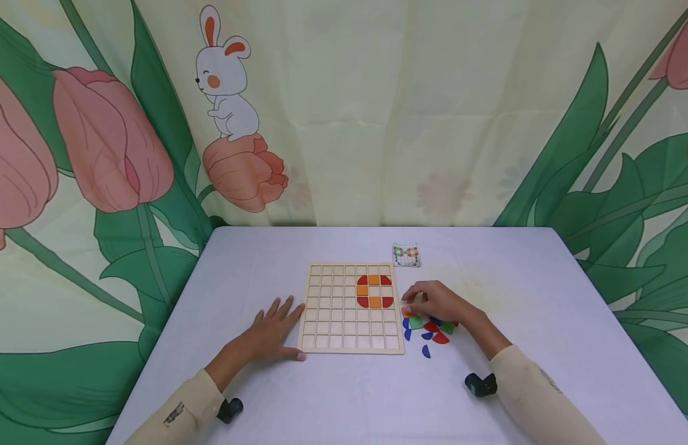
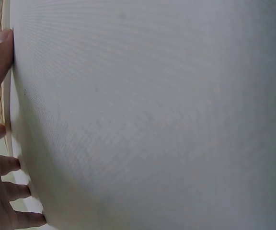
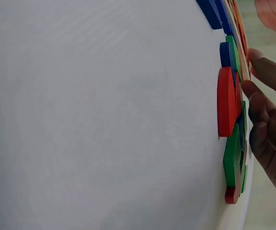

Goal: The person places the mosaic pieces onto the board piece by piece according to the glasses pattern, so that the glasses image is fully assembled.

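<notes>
A square wooden grid board [image 1: 321,318] lies flat on the table. Toward its right side, red quarter-round pieces [image 1: 363,301] and orange squares [image 1: 374,302] form a partial ring. My left hand [image 1: 271,337] is spread at the board's left edge, with the thumb by the lower corner and an index fingertip at the side. Just right of the board, my right hand [image 1: 433,298] bends its fingers over an orange piece [image 1: 407,313]. In the right wrist view, thumb and index finger stand apart with no piece visible between them; whether they touch the orange piece is unclear.
Loose red [image 1: 441,339], blue [image 1: 426,351] and green [image 1: 415,322] pieces lie under and in front of the right hand, some overlapping. A small printed pattern card [image 1: 407,254] rests beyond the board's upper right corner. Behind the white table [image 1: 254,272] hangs a patterned curtain [image 1: 366,123].
</notes>
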Available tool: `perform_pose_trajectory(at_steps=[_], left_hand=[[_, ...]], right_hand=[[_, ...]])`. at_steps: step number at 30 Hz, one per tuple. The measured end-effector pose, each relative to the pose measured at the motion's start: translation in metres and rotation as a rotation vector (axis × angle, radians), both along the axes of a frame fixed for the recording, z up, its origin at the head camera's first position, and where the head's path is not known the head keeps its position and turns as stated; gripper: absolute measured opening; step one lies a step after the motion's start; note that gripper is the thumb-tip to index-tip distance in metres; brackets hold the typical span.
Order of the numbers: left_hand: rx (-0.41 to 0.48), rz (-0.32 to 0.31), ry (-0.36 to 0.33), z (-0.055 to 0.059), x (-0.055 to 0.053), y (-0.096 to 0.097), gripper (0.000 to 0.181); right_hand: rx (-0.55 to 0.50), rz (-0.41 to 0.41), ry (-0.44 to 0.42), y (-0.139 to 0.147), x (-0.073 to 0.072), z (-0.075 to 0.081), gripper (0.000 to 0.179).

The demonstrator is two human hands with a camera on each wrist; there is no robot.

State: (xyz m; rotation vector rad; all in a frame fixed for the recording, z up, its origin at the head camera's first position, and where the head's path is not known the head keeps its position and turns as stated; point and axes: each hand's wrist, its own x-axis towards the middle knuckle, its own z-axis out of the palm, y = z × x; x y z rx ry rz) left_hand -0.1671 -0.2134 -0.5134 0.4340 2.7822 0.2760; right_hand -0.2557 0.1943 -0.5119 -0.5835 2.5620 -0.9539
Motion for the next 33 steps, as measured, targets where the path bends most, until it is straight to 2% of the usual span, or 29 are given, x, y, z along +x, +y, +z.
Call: perform_pose_trajectory(at_steps=[7, 16, 20, 27, 33], left_hand=[[-0.005, -0.003, 0.007, -0.002, -0.001, -0.001, 0.111], [0.0, 0.0, 0.002, 0.0, 0.0, 0.0, 0.11], [-0.001, 0.002, 0.004, 0.001, 0.001, 0.0, 0.11], [0.003, 0.001, 0.004, 0.002, 0.001, 0.001, 0.111], [0.0, -0.002, 0.006, 0.001, 0.001, 0.0, 0.111]], right_hand=[[0.054, -0.017, 0.003, 0.002, 0.005, -0.002, 0.025], [0.063, 0.097, 0.048, 0.004, 0.007, -0.003, 0.026], [0.052, 0.115, 0.045, 0.004, 0.009, -0.002, 0.022], [0.066, 0.091, 0.012, 0.001, 0.011, 0.0, 0.016], [0.057, 0.088, 0.003, 0.0, 0.014, -0.001, 0.02]])
